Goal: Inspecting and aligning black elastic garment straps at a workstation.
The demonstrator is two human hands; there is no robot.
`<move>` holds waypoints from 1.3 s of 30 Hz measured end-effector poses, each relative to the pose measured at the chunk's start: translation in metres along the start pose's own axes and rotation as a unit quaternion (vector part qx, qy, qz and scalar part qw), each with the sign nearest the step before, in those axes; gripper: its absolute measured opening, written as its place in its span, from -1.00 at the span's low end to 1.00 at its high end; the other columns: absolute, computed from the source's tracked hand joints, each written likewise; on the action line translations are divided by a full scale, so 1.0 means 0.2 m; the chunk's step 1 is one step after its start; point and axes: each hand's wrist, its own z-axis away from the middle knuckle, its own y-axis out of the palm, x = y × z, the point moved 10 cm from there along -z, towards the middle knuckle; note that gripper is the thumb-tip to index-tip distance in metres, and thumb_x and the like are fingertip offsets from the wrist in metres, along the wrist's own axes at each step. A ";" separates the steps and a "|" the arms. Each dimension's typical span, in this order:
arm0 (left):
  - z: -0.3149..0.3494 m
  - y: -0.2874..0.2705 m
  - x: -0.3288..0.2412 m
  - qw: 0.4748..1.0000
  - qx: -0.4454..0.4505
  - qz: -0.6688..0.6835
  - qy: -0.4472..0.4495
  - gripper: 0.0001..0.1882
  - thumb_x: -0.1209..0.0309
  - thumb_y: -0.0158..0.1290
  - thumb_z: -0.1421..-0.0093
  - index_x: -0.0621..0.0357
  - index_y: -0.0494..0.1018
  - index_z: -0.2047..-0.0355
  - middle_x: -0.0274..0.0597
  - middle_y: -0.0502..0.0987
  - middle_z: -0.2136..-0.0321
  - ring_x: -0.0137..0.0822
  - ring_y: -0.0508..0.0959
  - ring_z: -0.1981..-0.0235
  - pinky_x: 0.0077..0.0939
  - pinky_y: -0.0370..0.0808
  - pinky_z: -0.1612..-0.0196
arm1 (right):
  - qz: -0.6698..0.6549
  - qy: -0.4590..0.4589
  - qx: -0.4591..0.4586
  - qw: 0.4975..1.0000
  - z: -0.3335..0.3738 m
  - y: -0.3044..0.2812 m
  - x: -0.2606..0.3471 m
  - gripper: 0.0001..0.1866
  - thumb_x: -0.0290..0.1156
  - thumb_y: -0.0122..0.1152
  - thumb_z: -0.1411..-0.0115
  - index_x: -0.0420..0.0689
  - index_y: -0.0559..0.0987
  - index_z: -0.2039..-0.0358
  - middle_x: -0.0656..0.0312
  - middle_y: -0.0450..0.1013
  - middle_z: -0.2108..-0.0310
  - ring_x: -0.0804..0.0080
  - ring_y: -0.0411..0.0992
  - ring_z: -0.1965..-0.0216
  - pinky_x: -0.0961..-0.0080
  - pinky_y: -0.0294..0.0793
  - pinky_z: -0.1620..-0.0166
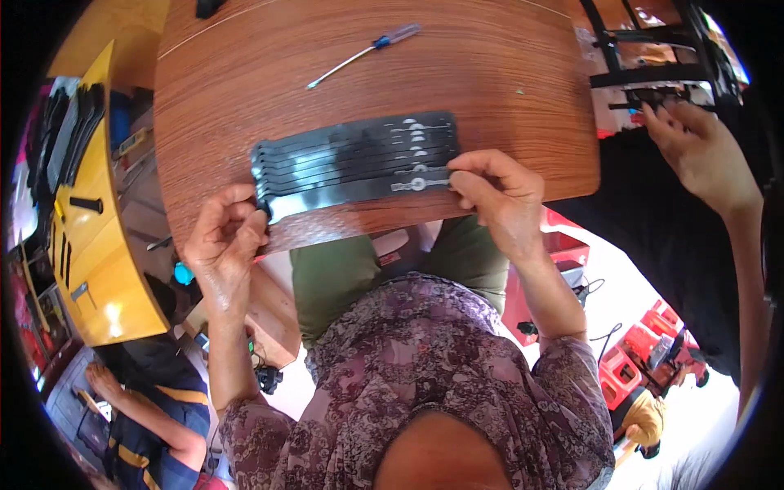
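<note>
Several long, dark, glossy flat strips [351, 159] lie overlapped in a fan near the front edge of the wooden table. Pale ring-shaped marks run down their right part. The nearest strip [343, 194] has its left end between the thumb and fingers of my left hand [224, 233]. Its right end is at the closed thumb and forefinger of my right hand [502, 192]. Farther back on the table lies a screwdriver [363, 55] with a clear and blue handle, its tip pointing left and towards me.
The wooden table [245, 90] ends just before my lap. To the left stands a yellow table [122, 302] with dark strips and small tools. A co-worker's hand [694, 151] is at a black frame [653, 77] on the right. Another person's arm [147, 416] shows at lower left.
</note>
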 end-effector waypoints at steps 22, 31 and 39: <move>0.01 0.08 -0.09 0.987 0.013 -0.148 0.061 -0.86 0.63 0.18 0.04 0.30 0.42 0.49 -0.34 0.37 0.61 -0.55 0.36 0.60 -0.67 0.31 0.52 | 0.005 0.012 0.009 1.000 0.01 -0.02 -0.02 -0.88 -0.59 0.17 -0.08 -0.18 0.56 0.33 0.41 0.43 0.54 0.79 0.30 0.58 0.85 0.20 0.61; -0.01 0.07 -0.03 0.996 0.024 -0.086 -0.004 -0.90 0.61 0.15 -0.03 0.32 0.42 0.51 -0.44 0.34 0.57 -0.63 0.29 0.56 -0.76 0.23 0.51 | -0.009 0.035 0.025 0.999 0.00 0.00 -0.03 -0.91 -0.62 0.14 -0.07 -0.20 0.54 0.38 0.41 0.40 0.56 0.77 0.29 0.58 0.81 0.25 0.56; -0.02 0.07 -0.03 0.995 0.031 -0.094 -0.009 -0.90 0.59 0.16 -0.03 0.32 0.43 0.49 -0.43 0.35 0.57 -0.62 0.30 0.56 -0.75 0.24 0.51 | 0.006 0.046 0.030 0.998 -0.01 -0.01 -0.03 -0.93 -0.58 0.16 -0.10 -0.21 0.54 0.36 0.40 0.41 0.56 0.76 0.31 0.59 0.79 0.29 0.55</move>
